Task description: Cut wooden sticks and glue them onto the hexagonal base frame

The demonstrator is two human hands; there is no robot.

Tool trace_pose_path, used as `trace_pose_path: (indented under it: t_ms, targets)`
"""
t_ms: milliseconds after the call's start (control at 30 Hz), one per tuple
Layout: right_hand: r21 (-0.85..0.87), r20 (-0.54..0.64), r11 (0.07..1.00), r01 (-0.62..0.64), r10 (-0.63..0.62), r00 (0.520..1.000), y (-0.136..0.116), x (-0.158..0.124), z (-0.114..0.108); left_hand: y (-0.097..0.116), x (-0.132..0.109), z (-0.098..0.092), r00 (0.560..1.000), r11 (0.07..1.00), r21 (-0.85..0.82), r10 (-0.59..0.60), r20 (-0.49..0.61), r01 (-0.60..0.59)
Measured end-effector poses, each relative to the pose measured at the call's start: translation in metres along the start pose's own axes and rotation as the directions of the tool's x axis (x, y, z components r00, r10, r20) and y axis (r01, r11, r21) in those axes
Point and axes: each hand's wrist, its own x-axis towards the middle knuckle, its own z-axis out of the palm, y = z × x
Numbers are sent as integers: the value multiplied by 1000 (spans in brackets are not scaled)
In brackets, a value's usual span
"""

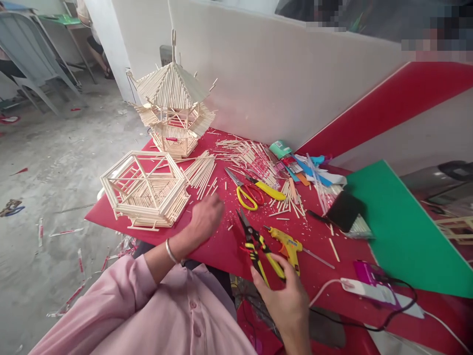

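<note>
Red sheeting is covering the table (pixel 221 246), smooth and flat, strewn with pale wooden sticks. Thin, straight sticks are making up a hexagonal frame (pixel 146 190), open-latticed and lying at nine o'clock from the left hand (pixel 205 217), just beside it. That hand is resting knuckles-up on the sheet with its fingers curled under; whether anything is pinched inside I cannot tell. A metal bangle (pixel 170 251) is circling its wrist. At twelve o'clock from the frame, a finished stick pagoda (pixel 173 106) with a ribbed, peaked roof is standing upright.

Black-jawed cutters (pixel 254 246) with yellow-and-black grips are lying at four o'clock from the left hand; the right hand (pixel 286 301) is closing its thumb and fingers around the lower ends of those grips, at six o'clock from the blades. A yellow glue gun (pixel 288 244) is lying just at three o'clock of the cutters. Yellow-handled scissors (pixel 246 192) are lying open at twelve o'clock from the cutters, near a loose stick bundle (pixel 201 170).
</note>
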Motion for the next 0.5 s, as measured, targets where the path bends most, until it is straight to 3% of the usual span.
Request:
trace_pose_path:
  t_ms: [33, 100, 133, 167, 200, 300, 400, 433, 500]
  targets:
    - [-11, 0, 998, -65, 65, 998, 6, -6, -7, 5, -10, 5, 976, 977, -28, 214, 42, -213]
    - [-22, -43, 980, -197, 196, 980, 13, -15, -17, 13, -30, 18, 809, 813, -89, 581, 88, -575]
    - [-16, -70, 969, -246, 245, 967, 14, -16, -20, 14, -35, 24, 752, 758, -100, 652, 91, -645]
    - [0, -89, 961, -276, 275, 957, 13, -16, -21, 14, -37, 31, 733, 740, -101, 673, 100, -665]
    - [25, -91, 958, -287, 288, 953, 11, -15, -22, 12, -33, 35, 747, 755, -91, 656, 112, -649]
    - [111, -44, 963, -244, 251, 967, -2, -8, -17, -3, 1, 38, 857, 871, -19, 487, 165, -491]
    - [146, -48, 973, -180, 188, 981, -12, -7, -11, -17, 33, 30, 984, 984, 100, 135, 117, -147]
    - [152, -54, 973, -174, 184, 981, -13, -8, -10, -17, 34, 27, 994, 988, 123, 83, 67, -90]
    - [173, -67, 965, -197, 211, 975, -12, -12, -10, -9, 20, 28, 994, 985, 131, 111, -18, -108]
